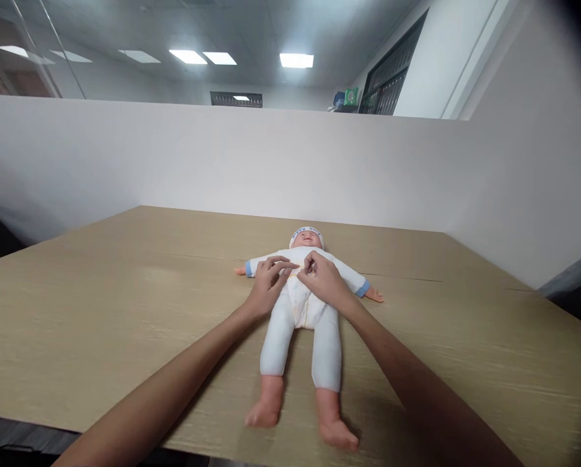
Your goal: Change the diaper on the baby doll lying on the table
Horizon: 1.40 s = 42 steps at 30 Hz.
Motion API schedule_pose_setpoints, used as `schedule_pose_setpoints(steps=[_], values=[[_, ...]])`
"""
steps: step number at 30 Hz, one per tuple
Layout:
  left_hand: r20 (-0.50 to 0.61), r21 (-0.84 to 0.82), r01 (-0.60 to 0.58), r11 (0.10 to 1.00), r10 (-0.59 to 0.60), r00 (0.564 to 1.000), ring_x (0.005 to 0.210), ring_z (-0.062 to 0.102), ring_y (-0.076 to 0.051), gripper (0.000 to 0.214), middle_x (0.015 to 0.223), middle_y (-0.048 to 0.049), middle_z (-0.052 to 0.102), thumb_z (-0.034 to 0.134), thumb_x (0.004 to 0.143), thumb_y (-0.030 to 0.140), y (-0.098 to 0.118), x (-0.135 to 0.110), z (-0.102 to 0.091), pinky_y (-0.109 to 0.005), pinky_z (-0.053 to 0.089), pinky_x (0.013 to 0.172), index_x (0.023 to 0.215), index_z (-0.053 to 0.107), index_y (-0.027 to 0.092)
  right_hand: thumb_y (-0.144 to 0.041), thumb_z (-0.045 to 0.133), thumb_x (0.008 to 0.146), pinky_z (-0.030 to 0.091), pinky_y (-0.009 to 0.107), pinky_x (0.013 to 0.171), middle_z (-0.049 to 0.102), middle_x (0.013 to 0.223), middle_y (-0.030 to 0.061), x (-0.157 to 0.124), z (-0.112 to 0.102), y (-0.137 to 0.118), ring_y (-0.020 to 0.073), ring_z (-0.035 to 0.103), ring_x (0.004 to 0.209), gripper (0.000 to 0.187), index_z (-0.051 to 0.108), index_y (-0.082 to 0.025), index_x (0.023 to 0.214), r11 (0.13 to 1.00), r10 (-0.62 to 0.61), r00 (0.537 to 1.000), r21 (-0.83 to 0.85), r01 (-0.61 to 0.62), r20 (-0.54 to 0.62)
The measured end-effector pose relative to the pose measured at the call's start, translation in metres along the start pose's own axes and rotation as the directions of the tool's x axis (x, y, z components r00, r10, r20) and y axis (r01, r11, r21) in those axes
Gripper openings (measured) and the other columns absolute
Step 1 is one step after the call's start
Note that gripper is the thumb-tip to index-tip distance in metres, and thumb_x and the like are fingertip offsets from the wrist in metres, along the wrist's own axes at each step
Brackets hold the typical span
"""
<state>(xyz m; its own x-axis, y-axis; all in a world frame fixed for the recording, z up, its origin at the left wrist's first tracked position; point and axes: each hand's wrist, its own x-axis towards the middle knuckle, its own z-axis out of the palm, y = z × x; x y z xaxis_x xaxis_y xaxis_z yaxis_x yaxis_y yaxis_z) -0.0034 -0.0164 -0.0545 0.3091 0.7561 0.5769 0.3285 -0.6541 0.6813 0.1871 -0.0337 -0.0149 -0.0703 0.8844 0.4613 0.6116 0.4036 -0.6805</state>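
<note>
A baby doll lies on its back on the wooden table, head away from me, bare feet toward me. It wears a white romper with blue cuffs and a white cap. My left hand rests on the doll's chest, fingers pinched on the front of the romper. Beside it, my right hand is also closed in a pinch on the romper front at the chest. What the fingertips hold beyond the cloth is too small to make out.
A white partition wall runs along the far edge of the table and turns down the right side. The table's near edge is just below my forearms. Ceiling lights and a dark window frame show beyond.
</note>
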Motion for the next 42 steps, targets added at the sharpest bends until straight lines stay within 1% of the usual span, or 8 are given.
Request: schedule_pose_setpoints(steps=[8,18,23,27,30,33,38,42], values=[[0.105,0.146,-0.179,0.973,0.164,0.981,0.137,0.047,-0.028,0.052,0.148,-0.0079,0.06,0.024,0.112,0.042,0.005,-0.008,-0.011,-0.046,0.027,0.119,0.141,0.065,0.028,-0.026,0.058,0.096,0.048,0.045,0.104,0.065,0.12,0.0085,-0.042,-0.036,0.002,0.0259,0.061,0.116,0.022,0.058,-0.026,0.119,0.971,-0.239,0.954,-0.047,0.234,-0.179],[0.302,0.162,-0.326,0.931,0.268,0.915,0.141,0.041,-0.031,0.061,0.158,-0.0054,0.055,0.018,0.111,0.051,-0.003,-0.005,-0.015,-0.048,0.022,0.122,0.156,0.052,0.028,-0.034,0.043,0.109,0.02,0.058,0.131,0.046,0.165,0.0052,-0.079,-0.041,0.045,0.0246,0.038,0.155,0.054,0.036,-0.032,0.162,0.935,-0.293,0.946,-0.165,0.314,0.141],[0.349,0.223,-0.346,0.912,0.256,0.901,0.142,0.04,-0.032,0.058,0.158,-0.0064,0.054,0.022,0.11,0.05,0.007,-0.001,-0.02,-0.048,0.023,0.121,0.155,0.051,0.028,-0.033,0.042,0.109,0.022,0.06,0.13,0.048,0.164,0.0062,-0.081,-0.046,0.034,0.0244,0.04,0.154,0.053,0.038,-0.03,0.162,0.928,-0.326,0.94,-0.158,0.338,0.097],[0.262,0.221,-0.357,0.908,0.297,0.918,0.136,0.048,-0.031,0.047,0.149,-0.0134,0.058,0.036,0.108,0.042,0.028,-0.008,-0.025,-0.047,0.031,0.115,0.148,0.053,0.022,-0.023,0.043,0.104,0.046,0.051,0.116,0.07,0.137,0.0078,-0.092,-0.053,0.01,0.0253,0.061,0.134,0.039,0.063,-0.026,0.138,0.867,-0.491,0.871,-0.083,0.491,0.026],[0.277,0.218,-0.387,0.896,0.324,0.905,0.116,0.057,-0.029,0.031,0.124,-0.0127,0.07,0.048,0.104,0.038,0.043,-0.024,-0.027,-0.045,0.039,0.105,0.124,0.064,0.021,-0.02,0.045,0.1,0.056,0.041,0.089,0.077,0.1,0.0062,-0.106,-0.052,-0.006,0.0235,0.07,0.097,0.027,0.07,-0.025,0.109,0.827,-0.547,0.824,-0.056,0.559,0.151],[0.441,0.239,-0.455,0.858,0.322,0.838,0.094,0.057,-0.026,0.022,0.098,-0.0074,0.074,0.052,0.102,0.033,0.048,-0.039,-0.028,-0.043,0.04,0.093,0.098,0.071,0.023,-0.021,0.048,0.1,0.052,0.037,0.076,0.073,0.087,0.0052,-0.12,-0.048,-0.009,0.0217,0.065,0.082,0.019,0.068,-0.023,0.099,0.814,-0.506,0.798,-0.124,0.567,0.326],[0.509,0.238,-0.393,0.888,0.231,0.829,0.095,0.054,-0.025,0.027,0.099,-0.0056,0.074,0.048,0.106,0.031,0.045,-0.043,-0.034,-0.041,0.04,0.09,0.095,0.072,0.023,-0.02,0.057,0.098,0.05,0.036,0.08,0.072,0.09,0.004,-0.128,-0.047,-0.003,0.0213,0.064,0.088,0.009,0.065,-0.023,0.095,0.933,-0.247,0.94,-0.203,0.296,0.235],[0.48,0.202,-0.217,0.955,0.097,0.872,0.091,0.055,-0.024,0.028,0.092,-0.0045,0.071,0.05,0.106,0.036,0.044,-0.043,-0.034,-0.039,0.043,0.088,0.09,0.069,0.023,-0.02,0.06,0.096,0.049,0.037,0.078,0.072,0.089,0.0044,-0.127,-0.041,-0.001,0.0228,0.064,0.086,0.008,0.067,-0.024,0.097,0.946,-0.133,0.979,-0.276,0.172,0.156]])
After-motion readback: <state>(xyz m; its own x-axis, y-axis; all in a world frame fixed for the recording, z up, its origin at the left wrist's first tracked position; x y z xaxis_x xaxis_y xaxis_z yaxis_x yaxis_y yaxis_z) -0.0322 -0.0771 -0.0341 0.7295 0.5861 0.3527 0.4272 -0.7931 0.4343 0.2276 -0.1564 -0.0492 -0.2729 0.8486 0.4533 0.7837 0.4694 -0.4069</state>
